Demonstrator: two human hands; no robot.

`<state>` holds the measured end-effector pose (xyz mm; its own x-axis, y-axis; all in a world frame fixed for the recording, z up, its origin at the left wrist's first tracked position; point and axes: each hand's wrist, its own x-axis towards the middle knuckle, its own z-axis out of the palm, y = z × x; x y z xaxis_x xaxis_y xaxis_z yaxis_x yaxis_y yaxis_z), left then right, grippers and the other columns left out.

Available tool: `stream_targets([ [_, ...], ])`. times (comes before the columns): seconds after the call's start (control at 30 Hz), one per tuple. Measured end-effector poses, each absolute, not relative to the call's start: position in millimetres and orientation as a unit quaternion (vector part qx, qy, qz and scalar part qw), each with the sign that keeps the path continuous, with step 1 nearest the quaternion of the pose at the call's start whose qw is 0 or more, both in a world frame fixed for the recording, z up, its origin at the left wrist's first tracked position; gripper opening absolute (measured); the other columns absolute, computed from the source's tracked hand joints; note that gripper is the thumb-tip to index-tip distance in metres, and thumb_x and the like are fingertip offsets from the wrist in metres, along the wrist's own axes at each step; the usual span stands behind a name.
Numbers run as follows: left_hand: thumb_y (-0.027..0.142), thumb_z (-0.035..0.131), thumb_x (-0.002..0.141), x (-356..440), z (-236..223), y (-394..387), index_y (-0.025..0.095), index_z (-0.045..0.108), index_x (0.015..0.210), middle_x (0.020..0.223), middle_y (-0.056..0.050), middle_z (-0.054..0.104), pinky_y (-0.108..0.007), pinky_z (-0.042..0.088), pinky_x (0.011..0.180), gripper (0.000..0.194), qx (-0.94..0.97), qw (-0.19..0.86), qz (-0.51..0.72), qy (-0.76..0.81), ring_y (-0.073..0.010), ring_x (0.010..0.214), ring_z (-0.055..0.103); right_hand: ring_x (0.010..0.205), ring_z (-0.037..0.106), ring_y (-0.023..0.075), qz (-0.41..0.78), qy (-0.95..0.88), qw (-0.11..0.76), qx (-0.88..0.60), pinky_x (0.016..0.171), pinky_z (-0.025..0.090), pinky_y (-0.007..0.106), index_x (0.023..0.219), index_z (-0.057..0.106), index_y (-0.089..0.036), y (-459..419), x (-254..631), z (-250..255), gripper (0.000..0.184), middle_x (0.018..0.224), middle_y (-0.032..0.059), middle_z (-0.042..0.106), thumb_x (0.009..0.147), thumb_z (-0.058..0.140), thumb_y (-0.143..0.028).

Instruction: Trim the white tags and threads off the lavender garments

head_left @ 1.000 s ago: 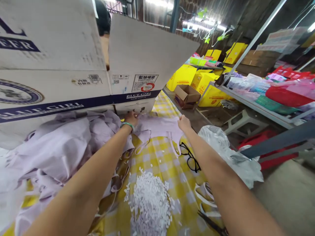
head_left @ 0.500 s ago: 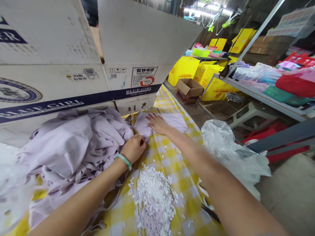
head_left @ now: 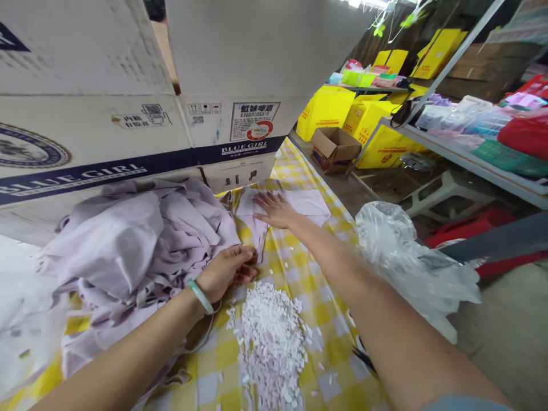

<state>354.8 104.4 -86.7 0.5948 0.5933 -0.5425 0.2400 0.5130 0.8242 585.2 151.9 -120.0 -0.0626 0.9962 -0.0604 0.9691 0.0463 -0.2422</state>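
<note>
A lilac cut fabric piece (head_left: 310,204) lies flat on the yellow-and-white checked cloth, with a narrow strip running towards me. My right hand (head_left: 276,210) rests palm down on its wide part, fingers spread. At the edge of the narrow strip, my left hand (head_left: 229,267), with a pale green bangle on the wrist, has its thumb and forefinger pressed together; the other fingers curl beneath. To its left is a big crumpled heap of lilac fabric (head_left: 128,240). Small white and pale lilac bits (head_left: 274,342) form a pile between my forearms.
A large white carton (head_left: 240,123) stands upright behind the fabric. Dark scissors (head_left: 363,359) lie partly under my right forearm. Clear plastic bags (head_left: 394,251) hang by the table's right edge. Beyond are a brown carton (head_left: 336,148), yellow bags (head_left: 327,114) and a loaded metal shelf (head_left: 466,154).
My left hand has drawn back towards me, and the narrow strip now lies straighter. My right hand stays flat on the fabric piece. The whole view has tilted slightly downward.
</note>
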Motion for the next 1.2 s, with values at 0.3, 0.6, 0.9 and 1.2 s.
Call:
stream_targets([
  [0.3, 0.028, 0.043, 0.089, 385.7, -96.8, 123.1, 0.016, 0.068, 0.092, 0.109, -0.013, 0.067, -0.039, 0.05, 0.095, 0.028, 0.902, 0.284, 0.207, 0.25, -0.024, 0.101, 0.063, 0.097, 0.065, 0.0213, 0.09, -0.601, 0.101, -0.788, 0.084, 0.045, 0.029, 0.1, 0.069, -0.018, 53.2, 650.2, -44.4, 0.022, 0.101, 0.0074, 0.072, 0.092, 0.053, -0.029],
  [0.6, 0.034, 0.034, 0.098, 502.4, -113.2, 97.0, 0.017, 0.042, 0.144, 0.16, -0.01, 0.024, -0.057, 0.024, 0.116, 0.05, 0.979, 0.118, 0.062, 0.153, -0.0311, 0.147, 0.021, 0.064, 0.06, 0.0191, 0.073, -0.476, 0.07, -0.874, 0.06, 0.038, 0.027, 0.076, 0.058, -0.022, -48.8, 638.2, -82.4, 0.015, 0.066, 0.001, 0.062, 0.077, 0.072, -0.029],
  [0.9, 0.03, 0.025, 0.099, 507.8, -120.1, 113.4, 0.016, 0.036, 0.147, 0.159, -0.008, 0.027, -0.053, 0.018, 0.118, 0.052, 0.98, 0.099, 0.028, 0.168, -0.0242, 0.147, 0.024, 0.107, 0.058, 0.0307, 0.028, -0.489, 0.095, -0.867, 0.089, 0.044, 0.039, 0.106, 0.062, -0.018, -57.0, 614.6, -67.7, 0.025, 0.11, 0.0149, 0.066, 0.082, 0.062, -0.014],
  [1.2, 0.053, 0.026, 0.096, 511.5, -129.7, 142.8, 0.015, 0.024, 0.152, 0.161, -0.01, 0.016, -0.06, 0.017, 0.116, 0.068, 0.971, 0.11, -0.014, 0.212, -0.0304, 0.149, 0.016, 0.139, 0.032, 0.0344, 0.028, -0.591, 0.041, -0.805, 0.112, 0.028, 0.055, 0.105, 0.066, -0.016, -76.6, 586.0, -86.4, 0.024, 0.141, 0.0117, 0.051, 0.094, 0.051, -0.032],
])
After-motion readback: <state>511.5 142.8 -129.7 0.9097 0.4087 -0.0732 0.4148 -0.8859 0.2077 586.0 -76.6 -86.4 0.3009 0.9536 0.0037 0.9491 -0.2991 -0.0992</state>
